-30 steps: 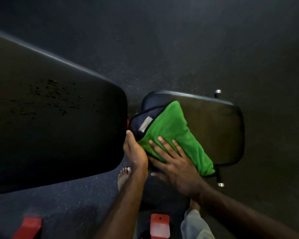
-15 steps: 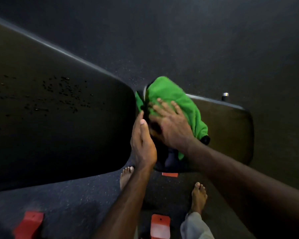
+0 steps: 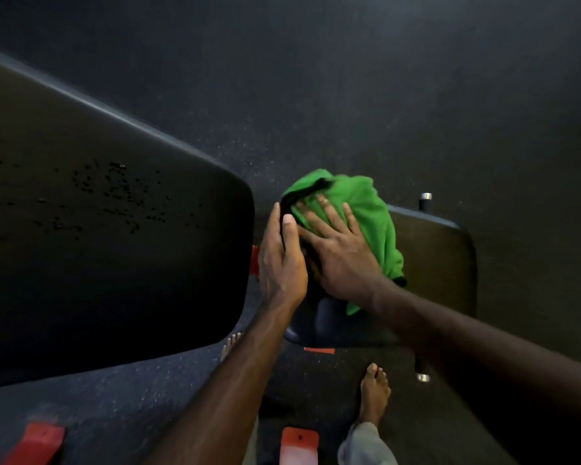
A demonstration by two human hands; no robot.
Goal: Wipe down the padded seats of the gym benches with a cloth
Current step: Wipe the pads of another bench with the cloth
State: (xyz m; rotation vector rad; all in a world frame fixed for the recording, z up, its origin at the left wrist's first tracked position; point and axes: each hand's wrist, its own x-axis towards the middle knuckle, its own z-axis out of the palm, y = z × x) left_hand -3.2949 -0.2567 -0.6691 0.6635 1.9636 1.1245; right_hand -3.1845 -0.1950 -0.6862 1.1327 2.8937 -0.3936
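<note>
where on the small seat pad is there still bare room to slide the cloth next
Bare padding lies on the seat pad right of the green cloth, out to its rounded far edge. It is crowded at the pad's left end, where the left hand and right hand meet beside the long bench pad.

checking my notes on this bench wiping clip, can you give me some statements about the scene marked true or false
1. The right hand presses flat on the green cloth. True.
2. The cloth lies on the large back pad. False: it is on the small seat pad; the large pad has no cloth on it.
3. The left hand rests at the seat pad's edge, beside the right hand. True.
4. The large pad's surface is spotless. False: dark specks are scattered on it.
5. The person wears shoes. False: a bare foot shows on the floor.
</note>
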